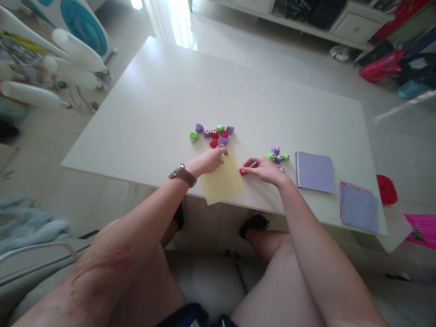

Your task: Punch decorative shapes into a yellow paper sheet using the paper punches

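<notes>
The right hand (262,169), at the centre-right of the frame, reaches in from the lower right with its wrist bent inward, thumb and fingers pinching a small red punch (243,171) at the right edge of a yellow sheet (223,181). The left hand (214,160) comes up from the lower left, forearm slanting across the frame, fingers curled over the sheet's upper left part; I cannot tell whether they grip or only press it. The sheet lies mid-frame, its lower corner jutting past the near edge of the tabletop (163,104). At the upper right, the open compartment of a white cabinet (356,28) holds dark items, too blurred to name. At the far right stands a teal basket (412,89), its contents unclear.
</notes>
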`<act>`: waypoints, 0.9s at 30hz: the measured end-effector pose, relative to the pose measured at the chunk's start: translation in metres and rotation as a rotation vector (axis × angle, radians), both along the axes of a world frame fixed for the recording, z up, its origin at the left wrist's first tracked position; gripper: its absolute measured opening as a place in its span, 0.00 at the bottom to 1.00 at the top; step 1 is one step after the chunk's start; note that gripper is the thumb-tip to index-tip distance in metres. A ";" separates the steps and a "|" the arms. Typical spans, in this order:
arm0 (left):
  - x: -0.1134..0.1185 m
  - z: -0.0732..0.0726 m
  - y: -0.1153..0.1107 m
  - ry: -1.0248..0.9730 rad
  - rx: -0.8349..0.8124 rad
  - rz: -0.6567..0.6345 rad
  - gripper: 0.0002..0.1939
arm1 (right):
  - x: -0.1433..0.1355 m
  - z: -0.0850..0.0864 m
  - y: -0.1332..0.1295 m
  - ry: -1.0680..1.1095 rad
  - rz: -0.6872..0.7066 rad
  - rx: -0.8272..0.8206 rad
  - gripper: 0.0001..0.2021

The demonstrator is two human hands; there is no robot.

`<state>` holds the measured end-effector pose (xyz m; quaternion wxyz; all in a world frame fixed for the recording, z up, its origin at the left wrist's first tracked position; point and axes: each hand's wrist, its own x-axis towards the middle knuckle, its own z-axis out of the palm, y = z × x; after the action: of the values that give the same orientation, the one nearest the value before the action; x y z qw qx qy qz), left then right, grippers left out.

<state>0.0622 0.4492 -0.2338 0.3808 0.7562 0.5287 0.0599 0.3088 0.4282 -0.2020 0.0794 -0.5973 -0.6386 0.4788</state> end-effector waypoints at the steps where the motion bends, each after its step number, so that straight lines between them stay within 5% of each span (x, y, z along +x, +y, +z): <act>1: 0.000 0.000 0.000 -0.001 -0.002 -0.001 0.19 | 0.000 0.000 0.000 -0.004 -0.003 0.001 0.03; 27: 0.001 0.002 0.001 -0.042 -0.036 0.022 0.19 | 0.001 -0.002 0.001 0.008 0.007 0.007 0.06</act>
<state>0.0628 0.4506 -0.2323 0.4044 0.7420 0.5300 0.0704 0.3102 0.4294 -0.2035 0.0824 -0.5928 -0.6420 0.4791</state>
